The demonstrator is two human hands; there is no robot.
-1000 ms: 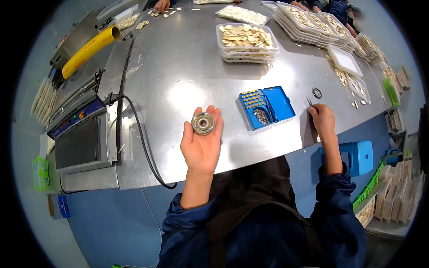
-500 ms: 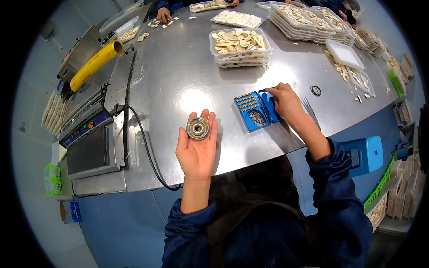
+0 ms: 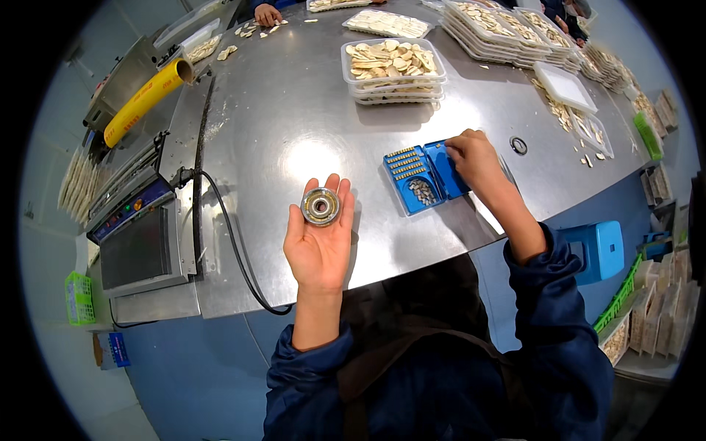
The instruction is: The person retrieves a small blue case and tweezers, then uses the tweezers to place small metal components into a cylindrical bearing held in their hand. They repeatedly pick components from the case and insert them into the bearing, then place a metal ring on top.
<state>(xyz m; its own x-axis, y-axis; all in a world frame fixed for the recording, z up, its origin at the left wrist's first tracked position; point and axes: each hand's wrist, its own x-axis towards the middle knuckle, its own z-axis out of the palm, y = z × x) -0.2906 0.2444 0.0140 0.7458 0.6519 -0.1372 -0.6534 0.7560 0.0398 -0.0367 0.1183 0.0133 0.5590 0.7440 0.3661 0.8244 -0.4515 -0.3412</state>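
My left hand [image 3: 318, 250] is turned palm up with its fingers extended. Across those fingers rests a round metal ball bearing [image 3: 321, 206] with a hole in its middle. To the right on the steel table, a small blue case [image 3: 413, 181] lies open. It holds rows of small brass-coloured pieces [image 3: 404, 163] and a round pocket of small grey metal pieces [image 3: 421, 192]. Over the upper right of its opened blue lid [image 3: 444, 170] is my right hand [image 3: 473, 158], thumb and fingers drawn together. What sits between those fingertips, if anything, is too small to make out.
A dark ring [image 3: 518, 145] lies right of my right hand. Beyond the case stand stacked clear trays of pale dried slices [image 3: 393, 62]. On the left are a sealing machine [image 3: 140, 242], its black cable [image 3: 234, 235] and a yellow tube [image 3: 147, 103]. Another person's hand [image 3: 268, 15] touches slices at the far side.
My right hand has shifted slightly at the case's lid, leaving more of its inside in sight. The bearing stays on my left hand. The whole view has shifted a little.
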